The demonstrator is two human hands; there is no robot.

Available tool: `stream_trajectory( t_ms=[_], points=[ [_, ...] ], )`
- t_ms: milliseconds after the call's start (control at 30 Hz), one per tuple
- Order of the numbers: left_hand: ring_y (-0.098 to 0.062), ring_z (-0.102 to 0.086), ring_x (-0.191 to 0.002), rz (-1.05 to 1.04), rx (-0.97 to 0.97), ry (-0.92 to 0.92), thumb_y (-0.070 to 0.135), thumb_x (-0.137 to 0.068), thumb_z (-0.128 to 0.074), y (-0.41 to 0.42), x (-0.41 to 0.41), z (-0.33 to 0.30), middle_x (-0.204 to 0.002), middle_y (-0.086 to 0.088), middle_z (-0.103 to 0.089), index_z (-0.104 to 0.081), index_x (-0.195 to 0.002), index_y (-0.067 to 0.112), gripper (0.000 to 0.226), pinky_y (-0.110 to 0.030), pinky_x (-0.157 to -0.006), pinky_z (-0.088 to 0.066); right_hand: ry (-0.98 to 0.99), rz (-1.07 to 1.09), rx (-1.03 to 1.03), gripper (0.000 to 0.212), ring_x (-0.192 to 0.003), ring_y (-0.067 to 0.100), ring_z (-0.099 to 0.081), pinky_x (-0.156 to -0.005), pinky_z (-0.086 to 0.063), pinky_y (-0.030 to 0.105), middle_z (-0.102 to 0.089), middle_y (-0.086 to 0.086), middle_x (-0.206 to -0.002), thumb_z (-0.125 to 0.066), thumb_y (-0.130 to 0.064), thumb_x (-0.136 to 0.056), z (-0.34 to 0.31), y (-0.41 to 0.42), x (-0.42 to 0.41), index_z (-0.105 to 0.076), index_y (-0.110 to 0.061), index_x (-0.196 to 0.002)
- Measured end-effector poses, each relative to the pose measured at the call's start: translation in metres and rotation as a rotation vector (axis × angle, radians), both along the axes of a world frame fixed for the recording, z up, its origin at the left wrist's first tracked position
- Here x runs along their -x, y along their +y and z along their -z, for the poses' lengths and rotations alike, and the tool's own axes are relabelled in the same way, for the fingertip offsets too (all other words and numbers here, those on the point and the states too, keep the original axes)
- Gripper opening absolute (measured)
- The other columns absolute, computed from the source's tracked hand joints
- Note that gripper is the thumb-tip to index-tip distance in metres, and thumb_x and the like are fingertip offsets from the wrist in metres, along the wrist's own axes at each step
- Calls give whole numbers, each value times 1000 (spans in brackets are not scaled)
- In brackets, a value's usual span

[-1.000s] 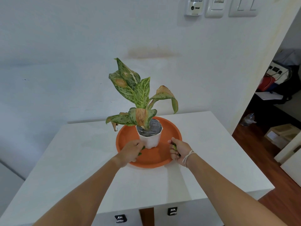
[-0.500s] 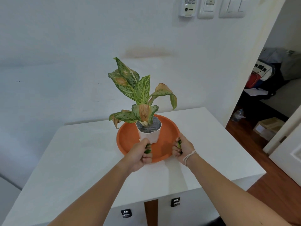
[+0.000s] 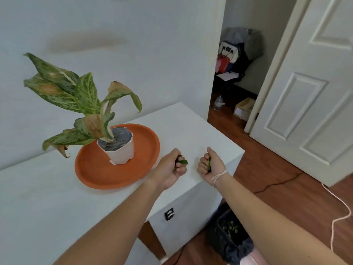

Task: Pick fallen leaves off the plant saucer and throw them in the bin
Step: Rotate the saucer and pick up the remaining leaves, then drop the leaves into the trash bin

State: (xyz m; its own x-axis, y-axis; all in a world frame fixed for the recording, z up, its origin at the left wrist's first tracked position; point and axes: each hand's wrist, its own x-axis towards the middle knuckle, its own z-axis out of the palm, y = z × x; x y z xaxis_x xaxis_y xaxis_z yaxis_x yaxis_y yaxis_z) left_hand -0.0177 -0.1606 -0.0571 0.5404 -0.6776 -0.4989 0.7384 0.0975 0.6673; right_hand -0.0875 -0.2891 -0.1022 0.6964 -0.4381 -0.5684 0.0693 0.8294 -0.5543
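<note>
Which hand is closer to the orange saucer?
Left. The left hand hangs just off the orange saucer's near edge; the right hand is farther, over the table corner.

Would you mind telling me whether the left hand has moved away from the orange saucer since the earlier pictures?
Yes. The left hand, closed on green leaves, was over the orange saucer beside the white pot; it has now drawn rightward, off the saucer's rim.

Both bare forearms reach forward from the bottom edge, almost parallel to each other. The left hand [image 3: 170, 168] is closed into a loose fist, the knuckles turned up and to the right, and its fingers [image 3: 180, 167] are curled tight inward. The right hand [image 3: 210, 165] is also a fist, the thumb side up, with a thin white string tied around the wrist.
</note>
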Motion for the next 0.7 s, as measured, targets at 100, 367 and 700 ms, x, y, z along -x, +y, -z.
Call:
stream_trajectory(
  t_ms=[100, 367, 700],
  points=[
    [-6, -32, -38, 70, -30, -22, 3, -87, -40, -35, 20, 1, -60, -1, -48, -39, -66, 14, 23, -15, -35, -27, -18, 63, -1, 46, -26, 8, -20, -28, -16, 13, -26, -5, -36, -44, -35, -97, 3, -29, 24, -32, -18, -56],
    [-4, -29, -39, 224, -61, -54, 2, -87, -39, -139, 60, 6, -59, 0, -43, -36, -68, 14, 22, -14, -36, -27, -3, 215, -29, 45, -28, 8, -21, -28, -17, 16, -28, -5, -38, -44, -36, -97, 19, -126, 82, -35, -17, -57],
    [-5, -29, -39, 350, -147, -5, 5, -91, -44, -227, 97, 40, -58, 3, -36, -35, -67, 16, 28, -15, -36, -27, 152, 322, -72, 43, -32, 8, -23, -30, -19, 18, -31, -5, -49, -46, -35, -97, 55, -190, 142, -39, -16, -59]
  ],
)
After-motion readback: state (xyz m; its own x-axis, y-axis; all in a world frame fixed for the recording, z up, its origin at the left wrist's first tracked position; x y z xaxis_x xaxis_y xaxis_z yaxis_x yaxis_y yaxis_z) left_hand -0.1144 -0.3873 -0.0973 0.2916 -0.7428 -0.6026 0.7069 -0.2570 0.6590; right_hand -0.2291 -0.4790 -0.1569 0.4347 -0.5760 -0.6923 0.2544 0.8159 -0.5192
